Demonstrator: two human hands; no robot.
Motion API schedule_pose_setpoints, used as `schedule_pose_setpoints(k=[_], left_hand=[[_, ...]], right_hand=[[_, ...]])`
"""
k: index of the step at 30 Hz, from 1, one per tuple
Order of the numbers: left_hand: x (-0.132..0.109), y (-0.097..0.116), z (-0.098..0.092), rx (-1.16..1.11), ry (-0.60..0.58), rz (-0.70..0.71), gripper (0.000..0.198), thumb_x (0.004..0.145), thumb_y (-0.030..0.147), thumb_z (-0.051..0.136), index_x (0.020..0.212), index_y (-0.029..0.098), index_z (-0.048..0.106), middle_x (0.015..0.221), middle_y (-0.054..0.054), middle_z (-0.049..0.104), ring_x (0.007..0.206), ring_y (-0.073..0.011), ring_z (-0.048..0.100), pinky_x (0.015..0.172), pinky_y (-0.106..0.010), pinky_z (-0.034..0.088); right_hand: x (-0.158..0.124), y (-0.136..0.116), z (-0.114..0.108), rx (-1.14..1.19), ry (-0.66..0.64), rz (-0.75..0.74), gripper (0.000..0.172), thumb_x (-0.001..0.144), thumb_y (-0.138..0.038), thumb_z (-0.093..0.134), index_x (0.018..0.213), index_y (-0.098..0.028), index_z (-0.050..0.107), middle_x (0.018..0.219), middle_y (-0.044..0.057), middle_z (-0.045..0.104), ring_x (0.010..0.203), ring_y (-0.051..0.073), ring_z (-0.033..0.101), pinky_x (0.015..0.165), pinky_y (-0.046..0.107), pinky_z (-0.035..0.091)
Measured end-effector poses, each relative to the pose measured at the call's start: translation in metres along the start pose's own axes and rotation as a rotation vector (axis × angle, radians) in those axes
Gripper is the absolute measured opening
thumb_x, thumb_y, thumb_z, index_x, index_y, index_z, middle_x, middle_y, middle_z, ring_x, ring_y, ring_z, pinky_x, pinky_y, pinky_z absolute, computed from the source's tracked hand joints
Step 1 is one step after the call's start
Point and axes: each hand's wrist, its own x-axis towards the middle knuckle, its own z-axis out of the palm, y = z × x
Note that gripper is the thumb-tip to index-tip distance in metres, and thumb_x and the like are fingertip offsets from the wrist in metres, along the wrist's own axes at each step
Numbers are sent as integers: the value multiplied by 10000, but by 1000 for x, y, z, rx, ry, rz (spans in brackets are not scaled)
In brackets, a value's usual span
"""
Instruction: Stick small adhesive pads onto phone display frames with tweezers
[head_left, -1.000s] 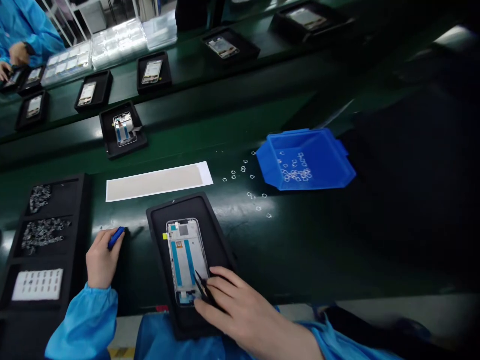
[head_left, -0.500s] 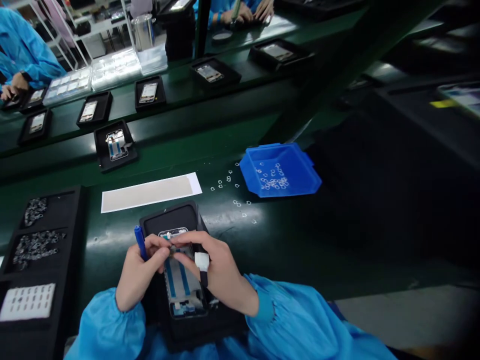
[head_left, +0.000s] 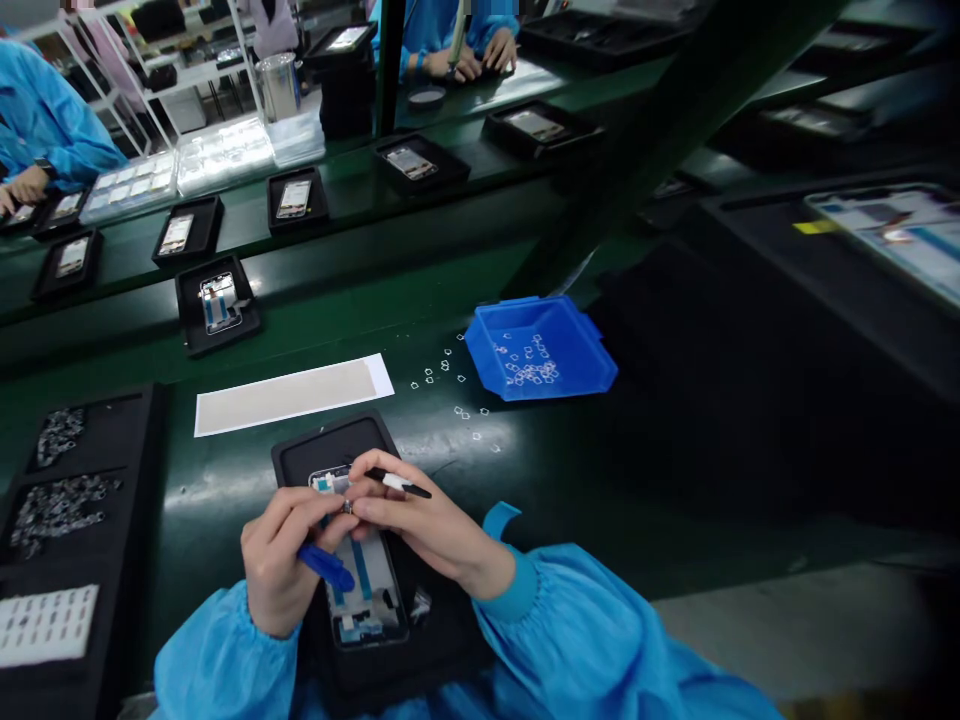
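A phone frame [head_left: 367, 590] with blue strips lies in a black tray [head_left: 330, 452] in front of me. My left hand [head_left: 277, 570] is closed round a blue pen-like tool [head_left: 326, 567] and its fingertips meet my right hand over the frame's top end. My right hand [head_left: 420, 525] grips black tweezers [head_left: 397, 483] that point to the right. Between the fingertips of both hands sits a tiny part [head_left: 348, 507], too small to name.
A blue bin [head_left: 581, 370] of small white parts stands at right, with loose ones [head_left: 457, 395] scattered beside it. A white strip [head_left: 292, 395] lies behind the tray. Black compartment trays [head_left: 120, 440] sit at left. Phones in trays line the belt [head_left: 360, 175] behind, where other people work.
My left hand came over from the left with the blue tool and met my right hand above the frame. The right hand lifted from the frame's lower end, and the tweezers now point right.
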Motion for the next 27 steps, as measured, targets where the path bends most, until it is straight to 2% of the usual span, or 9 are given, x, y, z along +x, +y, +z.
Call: schedule_pose_setpoints(k=[2, 4, 6, 8, 9, 12, 15, 21, 27], left_hand=[[-4, -2, 0, -14, -2, -11, 146, 885, 257, 677, 1023, 219, 705, 835, -30, 679, 572, -84, 574, 547, -202, 489], [-5, -2, 1, -66, 90, -72, 211, 948, 369, 573, 979, 212, 710, 817, -39, 665, 605, -106, 583, 572, -238, 496], [0, 1, 1, -161, 328, -155, 487, 996, 511, 381, 752, 205, 671, 720, -36, 628, 636, -139, 588, 598, -287, 496], [9, 9, 3, -276, 554, -247, 662, 983, 614, 250, 530, 204, 504, 569, -13, 534, 557, -140, 535, 553, -300, 459], [14, 13, 3, -316, 619, -295, 694, 970, 649, 218, 477, 205, 422, 508, -2, 472, 491, -129, 478, 502, -291, 421], [19, 20, 8, -344, 570, -411, 721, 926, 727, 207, 437, 220, 360, 439, 11, 393, 394, -116, 362, 409, -280, 336], [11, 17, 13, -356, 489, -427, 714, 890, 766, 268, 445, 227, 415, 462, -1, 454, 405, -124, 388, 414, -292, 359], [-3, 2, 13, -509, 438, -406, 680, 874, 743, 373, 479, 200, 479, 525, -5, 507, 436, -121, 468, 431, -283, 381], [6, 5, 5, -708, 397, -558, 660, 849, 734, 431, 495, 177, 447, 548, 14, 483, 384, -86, 452, 366, -243, 368]], right_hand=[[2, 1, -1, 42, -23, 41, 347, 698, -285, 862, 903, -203, 594, 740, -58, 679, 653, 88, 674, 624, 194, 564], [4, 3, -3, 56, -35, 56, 367, 689, -284, 868, 907, -200, 585, 737, -50, 690, 665, 97, 686, 598, 185, 559], [5, 6, -3, 44, -24, 44, 375, 686, -290, 871, 909, -197, 584, 735, -40, 699, 690, 110, 698, 601, 190, 563], [6, 8, -3, 19, 3, 26, 364, 690, -289, 869, 901, -196, 587, 726, -41, 696, 696, 114, 699, 615, 200, 566], [6, 9, -3, 8, 18, 17, 358, 693, -287, 867, 897, -197, 588, 725, -43, 694, 693, 114, 697, 623, 206, 566], [6, 11, -1, -11, 38, 4, 355, 693, -297, 866, 889, -200, 586, 738, -47, 691, 673, 112, 686, 648, 230, 565], [5, 12, 1, -17, 34, -12, 362, 687, -314, 868, 882, -202, 585, 746, -49, 695, 654, 101, 675, 672, 234, 561], [4, 10, 2, -25, 11, -32, 361, 715, -343, 850, 907, -206, 577, 766, -48, 701, 681, 96, 676, 697, 236, 564], [-3, 1, 6, -295, -33, -282, 222, 853, -253, 725, 986, -220, 551, 927, 13, 723, 887, 136, 698, 855, 301, 553]])
